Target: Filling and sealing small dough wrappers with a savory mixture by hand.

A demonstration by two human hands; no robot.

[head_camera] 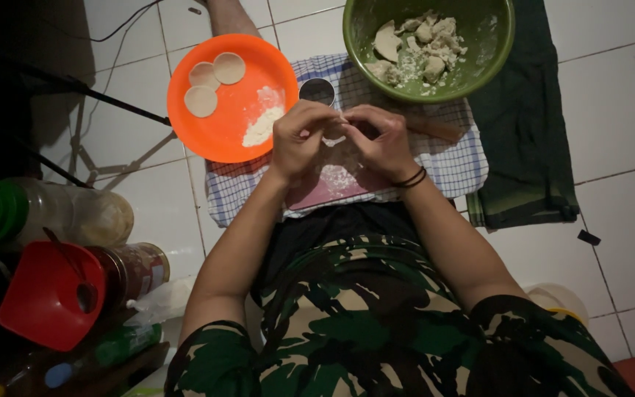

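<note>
View from above of a person seated on a white tiled floor point(611, 110). At the centre of the frame the left hand point(299, 140) and right hand point(384, 140) meet, fingers curled narrowly around a small piece of dough point(334, 138), pinched between both hands just above a pink board point(332, 184) dusted with flour, so crumbs fall there. The board lies on a checked cloth point(457, 165). Upper left, an orange plate point(218, 132) keeps three flat dough rounds point(214, 79) beside a heap of flour point(262, 126). Top centre, a green bowl point(494, 44) holds rough dough lumps within arm's reach. A small metal cup point(317, 90) stands between plate and bowl. Jars lie at lower left.
</note>
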